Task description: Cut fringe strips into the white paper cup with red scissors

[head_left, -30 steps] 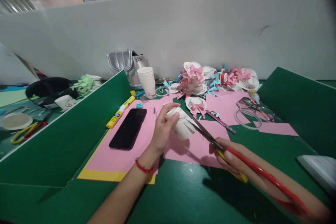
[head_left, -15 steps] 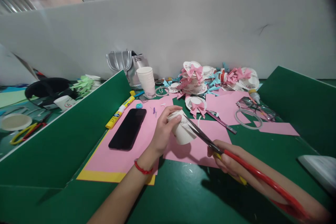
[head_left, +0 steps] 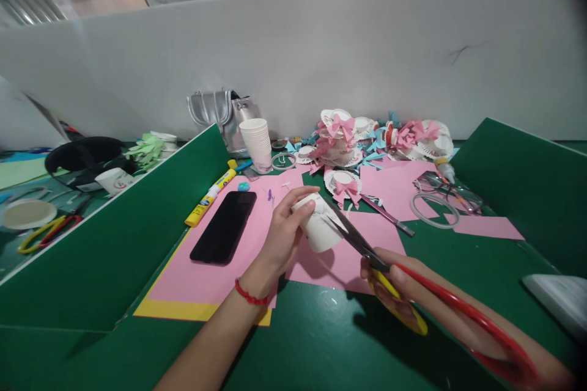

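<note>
One cup (head_left: 321, 233), left hand (head_left: 285, 226); one scissors (head_left: 376, 261), right hand (head_left: 400, 281).

We hold a plain white paper cup (head_left: 318, 233) tilted in our left hand (head_left: 290, 223), raised above the worktop (head_left: 316, 342). Our scissors (head_left: 365, 248), with dark metal blades, one red handle and one yellow, slant across from our right hand (head_left: 400, 278); the blades stand slightly parted, tips at the cup's side.
</note>
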A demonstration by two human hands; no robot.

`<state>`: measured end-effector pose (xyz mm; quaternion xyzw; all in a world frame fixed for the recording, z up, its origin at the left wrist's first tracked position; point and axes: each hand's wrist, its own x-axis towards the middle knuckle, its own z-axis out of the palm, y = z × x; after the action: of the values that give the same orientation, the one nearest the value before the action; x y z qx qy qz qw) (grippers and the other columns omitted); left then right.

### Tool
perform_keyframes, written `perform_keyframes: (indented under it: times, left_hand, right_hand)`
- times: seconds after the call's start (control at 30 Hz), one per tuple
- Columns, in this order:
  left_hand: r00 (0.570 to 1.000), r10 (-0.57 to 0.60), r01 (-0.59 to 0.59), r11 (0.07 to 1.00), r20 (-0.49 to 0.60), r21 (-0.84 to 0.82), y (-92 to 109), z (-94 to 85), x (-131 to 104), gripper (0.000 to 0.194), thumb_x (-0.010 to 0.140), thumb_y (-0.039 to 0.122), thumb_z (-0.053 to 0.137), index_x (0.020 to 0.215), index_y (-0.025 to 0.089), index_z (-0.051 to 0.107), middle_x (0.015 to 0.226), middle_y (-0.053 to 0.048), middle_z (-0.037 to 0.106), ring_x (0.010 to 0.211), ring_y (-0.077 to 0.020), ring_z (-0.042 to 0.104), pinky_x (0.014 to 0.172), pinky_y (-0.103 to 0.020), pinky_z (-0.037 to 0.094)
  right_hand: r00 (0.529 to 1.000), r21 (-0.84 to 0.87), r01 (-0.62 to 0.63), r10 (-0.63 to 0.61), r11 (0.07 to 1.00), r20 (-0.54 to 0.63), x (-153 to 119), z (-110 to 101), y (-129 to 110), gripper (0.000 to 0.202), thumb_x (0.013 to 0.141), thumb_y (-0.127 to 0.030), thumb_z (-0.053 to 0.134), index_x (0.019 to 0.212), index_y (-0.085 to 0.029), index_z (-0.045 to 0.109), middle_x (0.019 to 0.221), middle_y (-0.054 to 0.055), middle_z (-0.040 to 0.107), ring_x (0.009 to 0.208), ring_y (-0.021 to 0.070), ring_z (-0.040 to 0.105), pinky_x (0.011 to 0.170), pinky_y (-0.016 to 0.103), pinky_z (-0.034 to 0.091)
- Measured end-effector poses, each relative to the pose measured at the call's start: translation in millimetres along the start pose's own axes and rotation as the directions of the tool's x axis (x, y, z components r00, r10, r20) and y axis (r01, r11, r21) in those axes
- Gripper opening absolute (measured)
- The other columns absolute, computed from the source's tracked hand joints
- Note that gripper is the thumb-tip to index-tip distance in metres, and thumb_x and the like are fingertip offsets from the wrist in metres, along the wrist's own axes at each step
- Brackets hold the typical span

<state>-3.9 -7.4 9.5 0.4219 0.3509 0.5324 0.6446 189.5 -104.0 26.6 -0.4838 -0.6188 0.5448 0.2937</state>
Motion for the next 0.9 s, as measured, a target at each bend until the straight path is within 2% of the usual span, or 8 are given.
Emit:
perform_keyframes:
  times: [0.1,0.2,0.33,0.5,0.67,0.9]
  left_hand:
    - [0.999,0.031,-0.029,0.997,-0.024,0.068,-0.9,-1.6,0.7,0.029,0.067,0.035,0.076,0.093,0.021,0.072,0.083,-0.001,0.06,0.066,-0.0103,0.05,0.057,-0.021,0.04]
    - [0.993,0.067,-0.054,0.99,-0.094,0.127,0.6,-3.3,0.7,0.033,0.068,0.038,0.077,0.095,0.021,0.071,0.08,0.0,0.059,0.063,-0.0091,0.049,0.053,-0.02,0.039]
    - [0.986,0.028,-0.023,0.999,-0.163,0.035,4.9,-4.0,0.4,0.043,0.065,0.037,0.078,0.101,0.02,0.064,0.085,0.0,0.061,0.066,-0.0098,0.054,0.058,-0.022,0.045]
    - [0.989,-0.031,0.025,0.999,-0.148,-0.041,6.6,-2.1,-1.3,0.05,0.063,0.037,0.08,0.103,0.019,0.056,0.079,0.002,0.059,0.062,-0.0094,0.055,0.056,-0.021,0.047]
    - [0.992,-0.016,0.013,1.0,-0.122,-0.027,2.5,0.7,-3.3,0.047,0.062,0.037,0.079,0.098,0.022,0.052,0.07,0.005,0.055,0.055,-0.0094,0.053,0.049,-0.021,0.046]
    - [0.989,0.031,-0.036,0.999,-0.146,-0.027,0.7,2.8,-5.4,0.039,0.062,0.032,0.076,0.09,0.022,0.051,0.071,0.006,0.054,0.053,-0.0076,0.051,0.046,-0.019,0.043]
  right_hand:
    - [0.999,0.016,-0.046,0.046,0.999,0.016,0.8,0.8,-5.0,0.059,0.086,-0.077,0.035,0.077,-0.021,0.049,0.059,-0.004,0.041,0.048,0.0111,0.037,0.043,0.025,0.028]
    - [0.997,0.032,-0.067,0.066,0.997,0.029,0.8,1.0,-7.2,0.061,0.083,-0.08,0.036,0.08,-0.021,0.05,0.062,-0.004,0.041,0.05,0.011,0.036,0.046,0.026,0.026]
    - [0.994,0.071,-0.095,0.092,0.993,0.053,-0.1,1.3,-6.2,0.061,0.082,-0.081,0.036,0.075,-0.021,0.048,0.06,-0.005,0.039,0.047,0.01,0.032,0.044,0.025,0.022]
    - [0.991,0.124,-0.12,0.111,0.985,0.076,-1.0,2.3,-3.5,0.06,0.083,-0.08,0.036,0.081,-0.022,0.05,0.063,-0.004,0.043,0.044,0.0088,0.034,0.041,0.023,0.023]
    - [0.992,0.155,-0.109,0.099,0.982,0.072,0.0,3.4,-1.6,0.059,0.084,-0.078,0.038,0.073,-0.021,0.047,0.062,-0.003,0.045,0.045,0.0086,0.037,0.041,0.023,0.027]
    - [0.989,0.183,-0.133,0.117,0.974,0.096,-0.4,3.7,-4.1,0.063,0.082,-0.08,0.039,0.083,-0.02,0.055,0.063,-0.004,0.045,0.045,0.0084,0.036,0.04,0.023,0.026]
